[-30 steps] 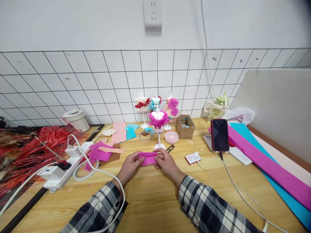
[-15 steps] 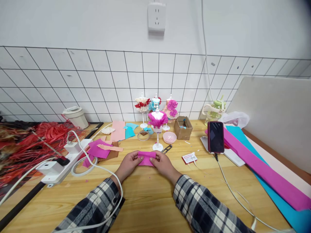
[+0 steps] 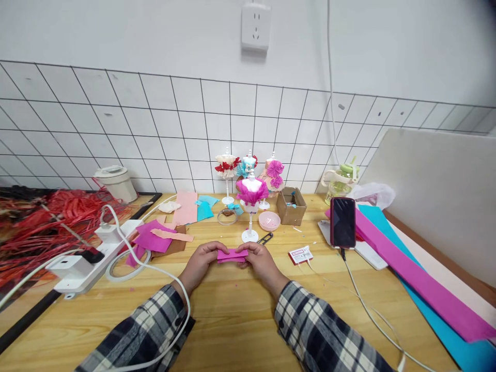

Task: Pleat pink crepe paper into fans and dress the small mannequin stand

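Observation:
A magenta piece of crepe paper (image 3: pixel 231 256) is stretched between my two hands just over the table, folded into a narrow strip. My left hand (image 3: pixel 202 262) pinches its left end, and my right hand (image 3: pixel 262 262) pinches the right end between thumb and fingers. Right behind the paper stands a small white mannequin (image 3: pixel 251 184) with a magenta ruffled top and a round base. Black thread snips (image 3: pixel 265 238) lie beside that base, close to my right fingers.
Three dressed mannequins stand behind, near a pink bowl (image 3: pixel 269 221) and a cardboard box (image 3: pixel 291 206). Paper scraps (image 3: pixel 155 236) and a power strip (image 3: pixel 96 258) lie left, with a white cable crossing my left sleeve. A phone (image 3: pixel 343 222) and long paper sheets (image 3: pixel 418 268) occupy the right.
The magenta paper has been folded from a taller flat piece into a narrower strip. Both hands keep their pinch on its ends. The camera view has tilted slightly.

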Motion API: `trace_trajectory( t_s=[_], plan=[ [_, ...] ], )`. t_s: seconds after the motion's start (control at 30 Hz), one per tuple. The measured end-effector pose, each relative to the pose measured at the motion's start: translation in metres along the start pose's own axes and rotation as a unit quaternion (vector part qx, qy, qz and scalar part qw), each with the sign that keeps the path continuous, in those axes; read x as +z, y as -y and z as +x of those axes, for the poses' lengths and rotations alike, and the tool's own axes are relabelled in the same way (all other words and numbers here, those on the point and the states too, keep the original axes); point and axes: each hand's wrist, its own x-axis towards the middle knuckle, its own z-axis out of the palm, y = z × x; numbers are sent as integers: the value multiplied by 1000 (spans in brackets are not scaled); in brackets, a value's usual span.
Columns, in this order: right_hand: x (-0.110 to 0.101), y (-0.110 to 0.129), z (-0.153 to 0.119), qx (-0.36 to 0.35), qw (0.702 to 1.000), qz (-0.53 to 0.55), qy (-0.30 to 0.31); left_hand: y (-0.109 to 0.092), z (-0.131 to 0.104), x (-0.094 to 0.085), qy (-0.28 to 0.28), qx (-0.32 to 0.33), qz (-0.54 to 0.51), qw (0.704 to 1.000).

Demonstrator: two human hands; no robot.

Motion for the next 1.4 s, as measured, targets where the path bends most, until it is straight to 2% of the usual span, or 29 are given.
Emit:
trace_trajectory(
  t_s=[0.17, 0.3, 0.47, 0.6, 0.77, 1.07, 1.3, 1.4],
  plan=[
    [-2, 5, -6, 4, 1000, 23, -9, 2, 0, -2, -1, 29, -19, 999],
    [-4, 6, -8, -53, 997, -49, -10, -2, 1, 1, -24, 5, -63, 998],
    [-2, 6, -8, -86, 992, -89, -24, -4, 4, 6, 2, -43, 24, 999],
    [1, 7, -9, -54, 997, -33, -54, -3, 4, 9, -33, -25, 29, 999],
    [3, 3, -5, -2, 999, -13, -40, -4, 2, 12, -38, -2, 48, 998],
    [0, -1, 0, 13, 997, -8, -72, 0, 1, 9, -10, 28, 89, 996],
    [-1, -2, 0, 17, 998, -14, -65, 1, 2, 6, -46, 40, 90, 994],
    [-2, -4, 1, 8, 998, -3, -60, -2, 1, 6, -21, 45, 87, 995]
  ],
)
